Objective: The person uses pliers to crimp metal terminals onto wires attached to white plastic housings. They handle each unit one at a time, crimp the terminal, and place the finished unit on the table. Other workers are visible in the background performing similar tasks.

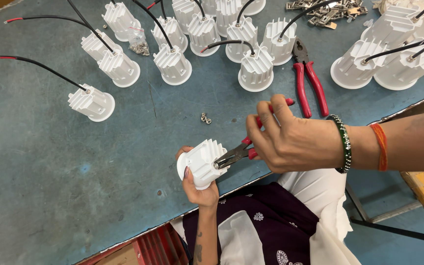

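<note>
My left hand (198,189) grips a white finned lamp housing (201,162) at the near edge of the blue-grey table (50,162), tilted on its side. My right hand (290,140) holds red-handled pliers (239,152), whose dark jaws bite on a small metal part at the housing's finned end. A green bangle and an orange thread sit on the right wrist.
Several white finned housings with black cables (172,64) stand across the far table. A second pair of red pliers (309,81) lies right of them. A small bag of screws (138,44), loose metal clips (327,12) and a small metal nut (205,118) lie about.
</note>
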